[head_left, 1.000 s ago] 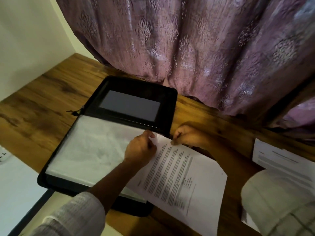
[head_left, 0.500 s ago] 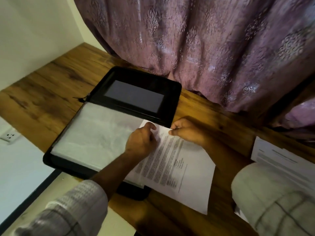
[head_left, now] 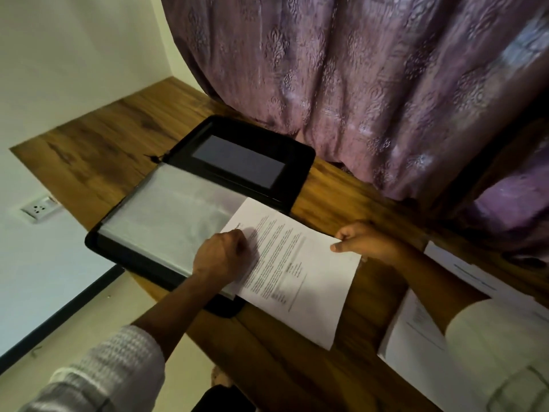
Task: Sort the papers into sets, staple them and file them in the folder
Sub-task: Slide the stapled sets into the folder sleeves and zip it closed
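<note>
A black zip folder (head_left: 300, 162) lies open on the wooden desk, its clear plastic sleeves (head_left: 172, 212) facing up. A printed paper set (head_left: 300, 278) lies across the folder's right edge, part on the sleeves and part on the desk. My left hand (head_left: 222, 254) rests closed on the set's left edge, by the sleeve opening; whether it pinches the sheet or the sleeve is hidden. My right hand (head_left: 362, 242) pinches the set's far right edge between thumb and fingers.
More printed papers (head_left: 416, 346) lie on the desk at the right, partly under my right sleeve. A purple curtain (head_left: 356, 84) hangs behind the desk (head_left: 98, 150). A wall socket (head_left: 37, 208) sits at the left, below the desk's edge.
My right hand has slid from the paper's top corner to its right edge. The paper has turned and shifted a little to the right. The camera has swung right.
</note>
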